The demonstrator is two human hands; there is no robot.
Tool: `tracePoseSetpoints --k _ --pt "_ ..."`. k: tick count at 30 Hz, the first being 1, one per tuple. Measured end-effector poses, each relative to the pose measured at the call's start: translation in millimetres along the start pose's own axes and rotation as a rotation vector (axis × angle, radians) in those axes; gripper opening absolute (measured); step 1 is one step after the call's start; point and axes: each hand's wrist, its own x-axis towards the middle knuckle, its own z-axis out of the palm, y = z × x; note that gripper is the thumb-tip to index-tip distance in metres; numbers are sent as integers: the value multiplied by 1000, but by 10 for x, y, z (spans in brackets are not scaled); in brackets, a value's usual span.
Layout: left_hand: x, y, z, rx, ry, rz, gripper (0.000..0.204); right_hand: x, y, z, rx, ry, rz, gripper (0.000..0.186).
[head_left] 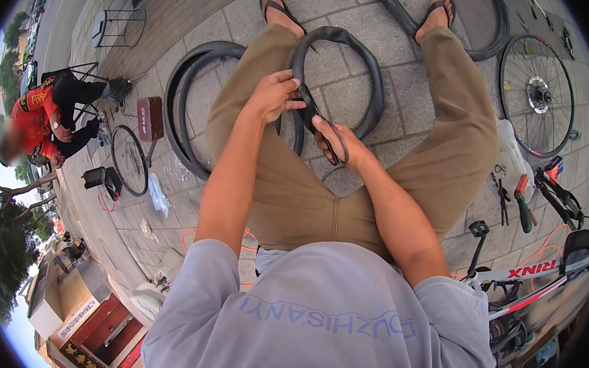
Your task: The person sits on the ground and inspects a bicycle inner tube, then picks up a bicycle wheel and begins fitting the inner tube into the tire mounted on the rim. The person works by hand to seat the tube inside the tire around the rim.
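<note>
A black bicycle inner tube [375, 86] hangs in a loop between my knees, above the paving. My left hand [274, 96] pinches its left side, with some fingers stretched past the rubber. Lower down, my right hand [344, 145] has its thumb and fingers closed on the same tube. A thin dark curved strip [340, 140] arches over the right fingers; I cannot tell whether it belongs to the tube. Beyond my left leg, black tyres [188, 117] lie on the ground, partly hidden by the leg.
A spoked wheel with a disc rotor [538, 96] lies at the right, near pliers [501, 200] and a tool with a green-and-orange handle [523, 205]. A bicycle frame [533, 270] rests at the lower right. Another tyre [481, 53] curves by my right foot. A seated person [47, 113] is at the left.
</note>
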Motion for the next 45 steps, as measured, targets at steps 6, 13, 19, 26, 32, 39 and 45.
tracePoseSetpoints --k 6,13,19,26,32,39,45 --pt "-172 -215 -102 -341 -61 112 38 -61 -114 -15 -34 -87 -53 66" --pt "-208 -315 -164 -306 -41 66 41 13 -54 -90 17 -179 -1 67" --pt "-248 -353 -69 -210 -10 2 55 -14 -97 -52 2 -114 89 67" --pt "-244 -375 -90 -259 -55 27 60 16 -45 -30 27 -118 8 72" --pt "-260 -369 -92 -249 -74 28 60 20 -54 -36 -24 -120 5 74" --pt "-281 -347 -79 -246 -69 31 60 35 -34 -41 -10 -130 -13 71" --pt "-302 -330 -60 -238 -47 30 63 32 1 -33 -18 -91 -23 66"
